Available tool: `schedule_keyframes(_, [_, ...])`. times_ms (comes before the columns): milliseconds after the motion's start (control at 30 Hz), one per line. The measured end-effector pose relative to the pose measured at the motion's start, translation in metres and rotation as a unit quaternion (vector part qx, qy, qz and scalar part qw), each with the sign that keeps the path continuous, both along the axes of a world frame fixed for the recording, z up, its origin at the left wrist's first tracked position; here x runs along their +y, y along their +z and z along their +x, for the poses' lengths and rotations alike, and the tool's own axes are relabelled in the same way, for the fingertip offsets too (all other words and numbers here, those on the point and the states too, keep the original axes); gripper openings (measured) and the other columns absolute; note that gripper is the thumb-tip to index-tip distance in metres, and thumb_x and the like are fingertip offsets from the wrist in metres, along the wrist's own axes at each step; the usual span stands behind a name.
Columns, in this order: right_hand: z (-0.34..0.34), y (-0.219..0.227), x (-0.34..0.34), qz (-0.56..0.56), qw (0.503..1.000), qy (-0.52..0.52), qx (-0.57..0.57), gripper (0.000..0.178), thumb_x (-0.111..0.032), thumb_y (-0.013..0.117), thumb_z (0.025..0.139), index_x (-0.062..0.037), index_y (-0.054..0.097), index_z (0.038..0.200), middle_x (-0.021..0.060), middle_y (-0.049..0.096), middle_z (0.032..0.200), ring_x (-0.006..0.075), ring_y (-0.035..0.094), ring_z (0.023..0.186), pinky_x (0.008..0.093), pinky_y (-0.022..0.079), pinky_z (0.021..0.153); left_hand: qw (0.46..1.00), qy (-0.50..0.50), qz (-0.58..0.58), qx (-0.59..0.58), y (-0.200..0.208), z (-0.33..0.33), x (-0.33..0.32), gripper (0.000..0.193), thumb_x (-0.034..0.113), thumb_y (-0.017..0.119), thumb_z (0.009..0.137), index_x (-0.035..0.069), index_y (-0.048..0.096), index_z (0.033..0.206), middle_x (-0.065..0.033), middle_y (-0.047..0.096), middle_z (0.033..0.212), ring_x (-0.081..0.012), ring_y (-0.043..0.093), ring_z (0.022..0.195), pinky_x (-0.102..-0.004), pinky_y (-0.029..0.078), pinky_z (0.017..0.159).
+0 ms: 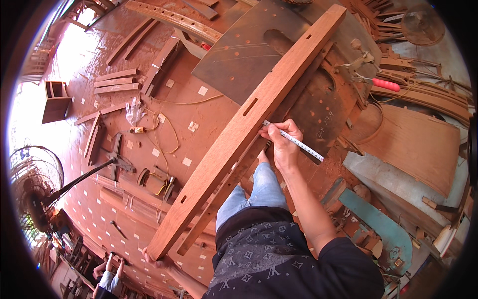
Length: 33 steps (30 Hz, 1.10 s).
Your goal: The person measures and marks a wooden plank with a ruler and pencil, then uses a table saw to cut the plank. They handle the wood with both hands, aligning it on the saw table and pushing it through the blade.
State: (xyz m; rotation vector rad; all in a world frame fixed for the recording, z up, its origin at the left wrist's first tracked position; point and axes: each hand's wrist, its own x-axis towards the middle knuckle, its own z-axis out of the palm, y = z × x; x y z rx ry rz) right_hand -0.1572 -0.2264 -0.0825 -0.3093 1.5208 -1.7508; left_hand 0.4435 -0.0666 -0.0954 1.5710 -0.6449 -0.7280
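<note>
A long reddish wooden beam (226,144) with several slots cut in its upper face runs slantwise from the lower left to the upper right. My left hand (158,261) is closed round its near left end. Against the beam's right edge, around the middle, my right hand (285,140) pinches a short white ruler (304,148) with dark marks. The ruler's tip touches the beam near a long slot. Under the beam, a thinner wooden strip (211,212) lies roughly parallel to it. Whether my right fingers hold anything besides the ruler is hidden.
Beneath the beam's far part stands a dark machine table (244,55), with a pink-handled tool (386,84) beside it. A standing fan (35,199) is at the left. Cut boards (117,82) and a yellow cord (174,144) lie on the floor; a teal machine part (381,231) stands right.
</note>
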Motion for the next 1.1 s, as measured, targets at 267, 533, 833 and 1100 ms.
schedule_keyframes(267, [-0.003, -0.005, 0.001, -0.015, 0.996, 0.014, 0.087, 0.015, -0.005, 0.074, 0.096, -0.0031, 0.059, 0.094, 0.0123, 0.072, 0.092, 0.0191, 0.075, 0.082, 0.033, 0.064, 0.079, 1.0, -0.007, 0.006, -0.009, -0.006, 0.007, 0.003, 0.045, 0.047, 0.055, 0.098, 0.005, 0.06, 0.114, -0.0057, 0.053, 0.111, -0.0219, 0.056, 0.111, -0.0415, 0.046, 0.099])
schedule_keyframes(533, [-0.006, 0.001, 0.0, 0.003, 0.995, 0.048, 0.084, 0.013, -0.004, 0.073, 0.096, -0.0025, 0.059, 0.094, 0.0146, 0.074, 0.094, 0.0183, 0.075, 0.083, 0.0328, 0.064, 0.079, 0.999, -0.004, 0.042, 0.023, 0.011, -0.015, -0.011, 0.046, 0.047, 0.055, 0.098, 0.004, 0.06, 0.114, -0.0062, 0.054, 0.108, -0.0217, 0.056, 0.11, -0.0415, 0.045, 0.099])
schedule_keyframes(833, [-0.012, -0.005, 0.0, -0.019, 0.997, 0.055, 0.043, 0.015, -0.007, 0.073, 0.097, -0.0027, 0.06, 0.091, 0.0134, 0.074, 0.092, 0.0181, 0.075, 0.083, 0.032, 0.064, 0.081, 0.999, 0.014, 0.039, 0.03, 0.011, -0.016, -0.011, 0.048, 0.047, 0.058, 0.098, 0.004, 0.059, 0.118, -0.0071, 0.055, 0.111, -0.023, 0.058, 0.111, -0.0418, 0.048, 0.098])
schedule_keyframes(1100, [-0.011, -0.008, 0.002, -0.015, 0.998, 0.048, 0.022, 0.015, -0.006, 0.074, 0.097, -0.0039, 0.06, 0.092, 0.0138, 0.075, 0.094, 0.0174, 0.075, 0.082, 0.0323, 0.064, 0.08, 0.998, 0.023, 0.056, 0.017, 0.015, -0.02, -0.016, 0.05, 0.052, 0.056, 0.097, 0.006, 0.059, 0.118, -0.0077, 0.057, 0.111, -0.025, 0.06, 0.11, -0.0441, 0.051, 0.093])
